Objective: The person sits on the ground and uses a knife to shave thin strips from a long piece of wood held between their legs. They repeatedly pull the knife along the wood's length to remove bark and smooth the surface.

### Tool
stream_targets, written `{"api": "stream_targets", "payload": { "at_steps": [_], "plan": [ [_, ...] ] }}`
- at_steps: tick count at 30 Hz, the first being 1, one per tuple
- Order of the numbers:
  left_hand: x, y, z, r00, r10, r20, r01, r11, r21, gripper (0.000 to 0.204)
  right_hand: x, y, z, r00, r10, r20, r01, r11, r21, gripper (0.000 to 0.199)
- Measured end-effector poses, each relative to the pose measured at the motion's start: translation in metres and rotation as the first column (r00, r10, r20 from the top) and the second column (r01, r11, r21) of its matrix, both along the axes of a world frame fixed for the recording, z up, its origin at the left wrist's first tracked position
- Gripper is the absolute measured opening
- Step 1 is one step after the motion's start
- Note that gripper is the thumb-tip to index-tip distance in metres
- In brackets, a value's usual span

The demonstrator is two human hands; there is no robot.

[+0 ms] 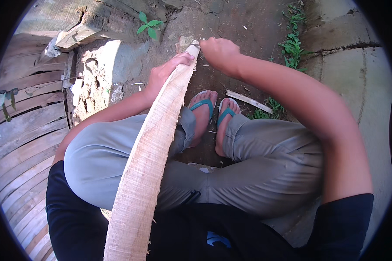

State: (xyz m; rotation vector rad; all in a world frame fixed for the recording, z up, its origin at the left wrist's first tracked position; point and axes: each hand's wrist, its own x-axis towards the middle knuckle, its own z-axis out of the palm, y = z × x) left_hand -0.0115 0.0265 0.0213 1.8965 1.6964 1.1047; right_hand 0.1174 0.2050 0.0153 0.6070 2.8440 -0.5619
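Note:
A long, pale, rough-sawn plank point(149, 145) slants from the lower edge across my left thigh, narrowing toward its far end. Fine splinters fringe its right edge. My left hand point(163, 75) is closed on the plank's left side near the narrow end, thumb on top. My right hand point(220, 51) makes a fist just right of the tip. A thin dark blade-like strip point(192, 44) lies across the tip and runs to that fist; the fingers hide its handle, so its exact kind is unclear.
A wooden post and beam point(78, 35) stand at the upper left, above a slatted bamboo surface point(28, 126). A concrete slab point(357, 87) borders the right side. On the dirt ground lie a wood offcut point(249, 101) and shavings, near my sandalled feet point(202, 114). A small plant point(150, 25) grows ahead.

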Motion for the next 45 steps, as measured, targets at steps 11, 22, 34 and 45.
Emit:
{"api": "stream_targets", "payload": {
  "at_steps": [11, 22, 34, 45],
  "plan": [
    [0.0, 0.005, 0.0, 1.0, -0.003, -0.026, 0.005, 0.997, 0.071, 0.033, 0.001, 0.061, -0.007, 0.985, 0.175, -0.012, -0.173, 0.981, 0.085, 0.018],
    [-0.004, 0.004, -0.006, 0.998, -0.004, -0.063, 0.009, 0.997, 0.076, 0.034, -0.018, 0.069, 0.037, 0.99, 0.135, -0.031, -0.119, 0.944, 0.307, 0.016],
    [-0.001, -0.001, -0.002, 1.0, 0.004, -0.013, -0.004, 1.0, 0.007, 0.029, -0.004, 0.086, -0.003, 0.99, -0.058, 0.132, 0.087, 0.97, -0.227, 0.028],
    [-0.004, -0.002, -0.009, 0.996, 0.033, -0.079, -0.028, 0.997, 0.065, 0.034, -0.014, 0.086, 0.041, 0.986, 0.079, 0.145, -0.052, 0.983, -0.178, 0.023]
  ]
}}
